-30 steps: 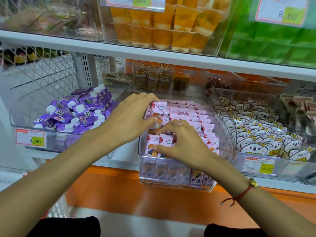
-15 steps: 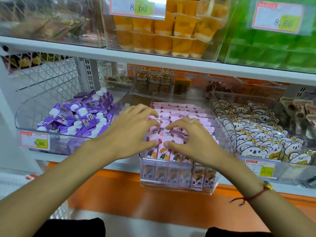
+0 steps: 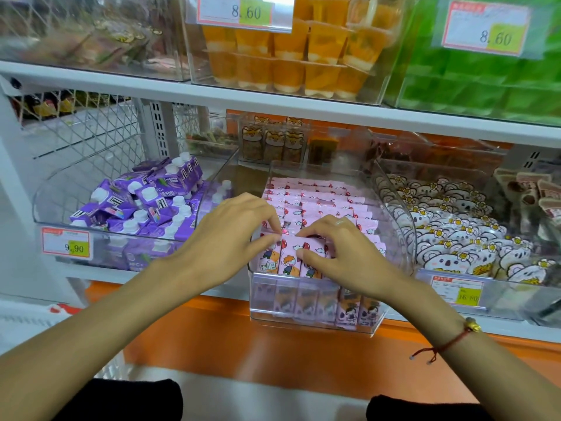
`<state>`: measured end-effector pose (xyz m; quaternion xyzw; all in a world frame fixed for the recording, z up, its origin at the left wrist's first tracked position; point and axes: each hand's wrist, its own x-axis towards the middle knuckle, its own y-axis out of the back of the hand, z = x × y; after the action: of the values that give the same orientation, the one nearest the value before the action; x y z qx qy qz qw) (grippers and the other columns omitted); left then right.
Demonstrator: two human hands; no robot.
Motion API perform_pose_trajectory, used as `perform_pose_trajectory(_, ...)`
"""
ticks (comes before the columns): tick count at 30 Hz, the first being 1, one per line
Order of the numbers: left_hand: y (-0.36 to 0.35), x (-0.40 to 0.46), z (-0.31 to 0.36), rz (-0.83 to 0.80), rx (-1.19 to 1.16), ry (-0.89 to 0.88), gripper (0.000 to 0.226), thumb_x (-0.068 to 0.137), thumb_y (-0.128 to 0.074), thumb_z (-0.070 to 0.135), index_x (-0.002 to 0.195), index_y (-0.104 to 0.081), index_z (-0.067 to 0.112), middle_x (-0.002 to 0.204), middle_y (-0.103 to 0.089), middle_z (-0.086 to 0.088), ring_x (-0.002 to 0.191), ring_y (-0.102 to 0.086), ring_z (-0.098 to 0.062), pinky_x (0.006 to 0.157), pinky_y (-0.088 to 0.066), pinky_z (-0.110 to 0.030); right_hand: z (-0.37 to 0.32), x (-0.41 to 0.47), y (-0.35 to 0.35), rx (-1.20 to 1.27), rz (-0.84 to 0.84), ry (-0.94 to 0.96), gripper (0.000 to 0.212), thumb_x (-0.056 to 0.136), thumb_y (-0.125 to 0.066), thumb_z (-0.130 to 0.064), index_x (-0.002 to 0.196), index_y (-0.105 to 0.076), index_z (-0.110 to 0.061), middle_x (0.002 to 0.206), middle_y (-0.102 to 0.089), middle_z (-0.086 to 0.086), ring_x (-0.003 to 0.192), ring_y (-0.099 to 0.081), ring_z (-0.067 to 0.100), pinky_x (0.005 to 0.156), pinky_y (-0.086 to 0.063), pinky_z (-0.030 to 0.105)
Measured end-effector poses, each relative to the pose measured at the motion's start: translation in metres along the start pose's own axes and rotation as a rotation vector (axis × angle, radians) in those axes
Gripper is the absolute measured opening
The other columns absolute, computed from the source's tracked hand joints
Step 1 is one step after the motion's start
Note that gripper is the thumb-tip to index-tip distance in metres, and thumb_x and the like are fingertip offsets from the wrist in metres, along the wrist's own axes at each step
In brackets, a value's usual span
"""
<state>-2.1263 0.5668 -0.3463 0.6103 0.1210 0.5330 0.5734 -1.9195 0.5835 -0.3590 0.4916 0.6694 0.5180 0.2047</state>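
Centre frame: your left hand (image 3: 230,235) and right hand (image 3: 341,258) are both pinching the front row of pink packets (image 3: 288,259), standing upright in the clear bin (image 3: 303,323).

**Pink in the middle, purple and white either side**

The pink packets (image 3: 291,253) in front of you carry white clouds, red balloons and a cartoon child in orange. At nine o'clock of them, the purple cartons (image 3: 145,202) have white caps. At three o'clock, the white koala packs (image 3: 455,238) show yellow-centred flowers. At twelve o'clock are orange jelly cups (image 3: 288,65), and at one o'clock green packs (image 3: 485,86). At five o'clock, your red cord (image 3: 449,344) bears a gold bead.
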Motion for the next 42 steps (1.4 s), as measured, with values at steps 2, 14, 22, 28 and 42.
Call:
perform_pose_trajectory(2,0.003,0.000,0.003,0.092,-0.085,0.055,0.006,0.090,-0.062,0.031,0.091,-0.063,0.025,0.097,-0.065,0.011,0.099,-0.055,-0.010,0.082,-0.045,-0.034,-0.001,-0.001,0.001,0.000,0.000,-0.003,0.036,0.091,-0.058,-0.042,0.122,-0.060,-0.025,0.120,-0.057,-0.003,0.107,-0.045,0.017,0.091,-0.040,0.033)
perform_pose_trajectory(14,0.027,0.013,0.039,0.674,-0.818,0.231,0.008,0.092,-0.061,0.014,0.089,-0.060,0.021,0.083,-0.065,0.010,0.076,-0.061,0.002,0.071,-0.051,-0.018,-0.027,-0.008,0.016,0.455,0.063,0.011,0.085,0.065,-0.061,-0.070,0.140,-0.033,-0.043,0.141,-0.035,-0.016,0.131,-0.029,0.001,0.103,-0.029,0.023)
perform_pose_trajectory(22,0.006,0.010,0.043,0.418,-0.914,0.317,0.026,0.093,-0.057,0.006,0.113,-0.056,0.022,0.116,-0.062,0.010,0.101,-0.061,0.004,0.087,-0.051,-0.017,-0.033,-0.003,0.026,1.114,0.179,-0.291,0.017,0.088,-0.065,-0.027,0.103,-0.067,-0.021,0.090,-0.074,-0.008,0.087,-0.069,0.007,0.078,-0.053,0.020)
perform_pose_trajectory(28,-0.015,0.003,0.047,0.201,-0.774,0.318,0.034,0.080,-0.075,0.027,0.108,-0.058,0.032,0.108,-0.062,0.016,0.099,-0.058,0.004,0.079,-0.047,-0.012,-0.031,-0.004,0.025,1.235,0.159,-0.371,0.009,0.088,-0.066,-0.027,0.089,-0.068,-0.018,0.087,-0.073,0.000,0.078,-0.067,0.007,0.067,-0.053,0.016)
perform_pose_trajectory(42,-0.019,0.005,0.044,0.206,-0.619,0.278,0.021,0.097,-0.052,0.031,0.117,-0.058,0.034,0.113,-0.063,0.023,0.104,-0.058,0.005,0.089,-0.048,-0.020,-0.028,-0.005,0.034,1.223,0.171,-0.254,0.026,0.097,-0.051,-0.022,0.119,-0.061,-0.015,0.105,-0.072,-0.003,0.096,-0.065,0.008,0.086,-0.053,0.026)
